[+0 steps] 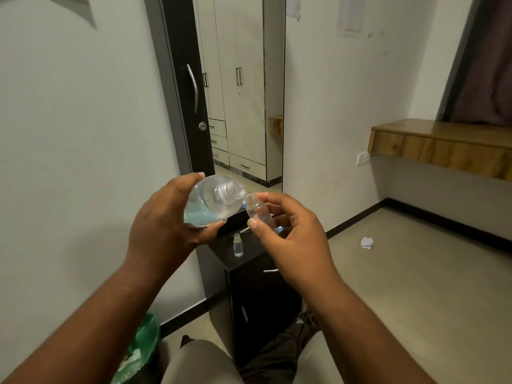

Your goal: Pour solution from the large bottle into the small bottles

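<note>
Head view: left hand (166,220) grips the tilted large bottle (212,202), its mouth just left of the small bottle (259,210), pinched upright-ish in right hand (293,234) fingers (253,223), nearly touching.

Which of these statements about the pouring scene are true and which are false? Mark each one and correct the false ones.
1. The left hand holds the large bottle tilted toward the small bottle. True.
2. The right hand is empty. False: it holds a small bottle by the large bottle's mouth.
3. A second small bottle stands upright on the dark cabinet. True.
4. The large bottle has its cap on. False: its threaded mouth is open.
5. A crumpled bit of paper lies on the floor to the right. True.
6. The liquid in the large bottle is red. False: it looks pale blue.
</note>
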